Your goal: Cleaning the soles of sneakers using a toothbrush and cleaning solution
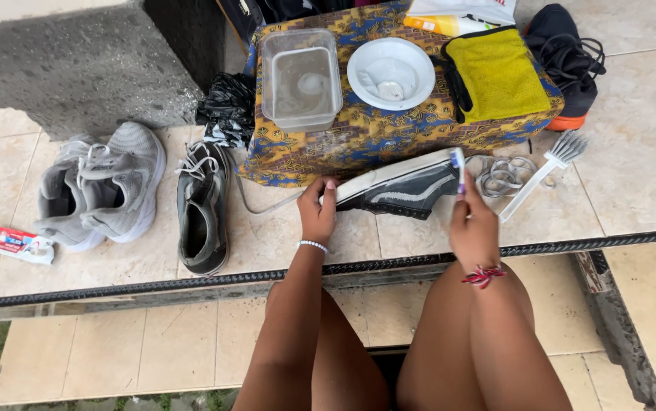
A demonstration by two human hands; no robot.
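A dark grey shoe with a white sole (404, 189) lies tipped on its side on the tiled floor, sole edge upward. My left hand (317, 210) grips its toe end. My right hand (471, 221) holds a small brush with a white and blue handle (458, 163) upright against the heel end of the shoe. Both hands reach out over my bare knees.
A box draped in patterned cloth (358, 141) bears a clear tub of cloudy water (300, 78), a white bowl (391, 72) and a yellow cloth (498, 74). A white scrub brush (544, 173) and loose laces (504, 175) lie right. A grey sneaker pair (100, 185), one dark shoe (202, 207) and a tube (19, 243) lie left.
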